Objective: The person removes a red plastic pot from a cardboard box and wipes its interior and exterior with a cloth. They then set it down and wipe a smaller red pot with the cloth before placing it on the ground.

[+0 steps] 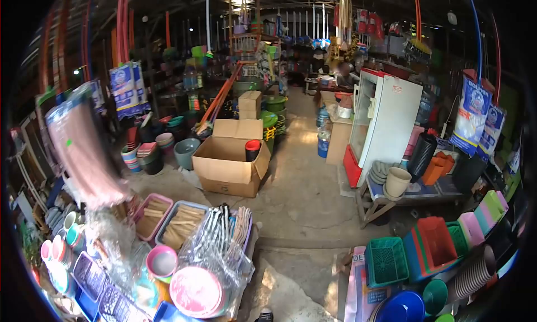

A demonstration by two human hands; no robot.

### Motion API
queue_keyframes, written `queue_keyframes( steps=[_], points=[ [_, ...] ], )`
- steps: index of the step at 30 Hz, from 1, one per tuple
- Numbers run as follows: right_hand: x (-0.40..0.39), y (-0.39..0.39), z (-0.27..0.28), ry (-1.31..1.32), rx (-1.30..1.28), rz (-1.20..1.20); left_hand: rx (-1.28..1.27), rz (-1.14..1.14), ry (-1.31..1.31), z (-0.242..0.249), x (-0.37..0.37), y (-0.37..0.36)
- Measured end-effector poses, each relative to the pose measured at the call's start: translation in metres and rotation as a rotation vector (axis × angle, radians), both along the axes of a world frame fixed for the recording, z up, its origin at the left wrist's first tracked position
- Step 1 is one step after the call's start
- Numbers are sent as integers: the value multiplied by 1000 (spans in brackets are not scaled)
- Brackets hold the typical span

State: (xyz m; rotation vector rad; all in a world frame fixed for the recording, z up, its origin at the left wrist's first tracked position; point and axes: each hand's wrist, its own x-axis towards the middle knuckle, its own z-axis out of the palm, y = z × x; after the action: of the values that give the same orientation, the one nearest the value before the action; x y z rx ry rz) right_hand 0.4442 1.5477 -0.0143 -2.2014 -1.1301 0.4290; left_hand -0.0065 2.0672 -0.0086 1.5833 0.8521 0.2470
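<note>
Neither my left hand nor my right hand shows in the head view. The tip of a dark shoe (pixel 265 315) appears at the bottom edge. Closest on the left are a round pink-lidded tub (pixel 196 291), a pink and green pot (pixel 161 262) and purple plastic baskets (pixel 89 274). Behind them, a grey tray (pixel 159 232) holds wooden sticks, beside bundles of striped items in clear plastic (pixel 221 238). Closest on the right are a blue basin (pixel 400 309), a green basket (pixel 387 261) and a stack of red tubs (pixel 435 241).
A walkway (pixel 302 210) with a low step runs inward. An open cardboard box (pixel 226 174) stands left of it, and a white glass-door fridge (pixel 391 120) right. A bench (pixel 414 190) carries pots. Packaged mops (pixel 84 148) hang at left. A person (pixel 344 76) is far back.
</note>
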Motion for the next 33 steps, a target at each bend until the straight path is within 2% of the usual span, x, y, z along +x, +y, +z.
queue_keyframes(
  steps=[1, 2, 3, 5, 6, 8, 10, 11, 13, 15, 16, 19, 20, 22, 26, 27, 29, 30, 31, 32, 33],
  points=[
    [97, -68, 20, 132, 46, -80, -293, 110, 107, 86, 37, 9],
    [149, -106, 18, 260, 97, -161, -315, 90, 16, 13, 57, 50],
    [151, -105, 30, 384, 152, -241, -325, 70, 19, 26, 87, 72],
    [143, -82, 27, 647, 264, -404, -360, -77, 63, 93, 163, 112],
    [130, -56, 7, 782, 326, -486, -373, -149, 90, 113, 194, 129],
    [78, 39, -61, 1055, 465, -646, -287, -161, 57, 113, 251, 167],
    [-8, 227, -114, 1316, 609, -791, -277, -150, 49, 142, 299, 194],
    [-1, 242, -117, 1319, 609, -794, -265, -124, 21, 147, 320, 208],
    [20, 264, -142, 1028, 475, -748, -273, -115, -2, 133, 353, 239],
    [63, 319, -88, 1033, 460, -715, -316, -127, 115, 137, 383, 271],
    [95, 354, -72, 1030, 461, -689, -338, -78, 159, 109, 394, 291],
    [183, 443, -39, 1028, 456, -618, -448, 39, 291, 73, 415, 342],
    [248, 500, -27, 1030, 454, -567, -451, 63, 369, 71, 447, 382],
    [317, 556, -13, 1019, 444, -509, -454, 137, 286, 67, 479, 416],
    [391, 635, 0, 1044, 388, -441, -490, 335, 68, 63, 490, 460],
    [410, 649, 6, 1042, 368, -429, -500, 353, 69, 57, 492, 468],
    [460, 690, 28, 1026, 337, -398, -237, 282, 146, 28, 505, 496],
    [493, 717, 42, 1014, 324, -380, -361, 284, 330, 27, 510, 512],
    [517, 751, 54, 999, 314, -359, -368, 300, 315, 23, 523, 529],
    [558, 785, 68, 398, -277, -377, -331, 279, 339, 17, 535, 547],
    [580, 820, 78, 384, -283, -360, -296, 257, 364, 10, 546, 565]
  ],
)
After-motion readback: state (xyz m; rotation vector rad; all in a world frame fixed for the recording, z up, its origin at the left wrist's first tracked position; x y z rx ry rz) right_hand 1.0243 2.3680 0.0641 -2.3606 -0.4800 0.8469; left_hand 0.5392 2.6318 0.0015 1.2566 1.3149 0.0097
